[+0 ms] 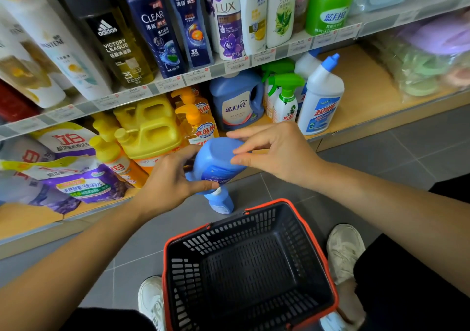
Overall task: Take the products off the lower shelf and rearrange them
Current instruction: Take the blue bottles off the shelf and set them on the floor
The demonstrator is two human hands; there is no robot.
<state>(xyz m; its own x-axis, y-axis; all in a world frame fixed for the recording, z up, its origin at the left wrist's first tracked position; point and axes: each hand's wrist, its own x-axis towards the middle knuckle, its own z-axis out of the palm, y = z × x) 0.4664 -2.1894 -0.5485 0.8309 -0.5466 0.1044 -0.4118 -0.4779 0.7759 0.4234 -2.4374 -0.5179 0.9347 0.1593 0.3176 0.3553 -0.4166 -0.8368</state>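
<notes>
While our basket (236, 231) waits on the floor (381, 157), our left hand (165, 185) wraps the blue bottle (218, 157), cap down, in the air before the lower shelf (368, 94). Our right hand (277, 152) only touches its base with straight fingers (249, 132). We fear it could slip and miss the basket. Behind, a jug (235, 101) reads 蓝月亮; higher, adidas (114, 45), Clear (187, 20), Lux (229, 25).

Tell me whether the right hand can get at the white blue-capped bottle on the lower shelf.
Probably yes. The white bottle stands at the front of the shelf just beyond the right hand, nothing between them; its fingers only touch the blue bottle that the left hand grips.
</notes>
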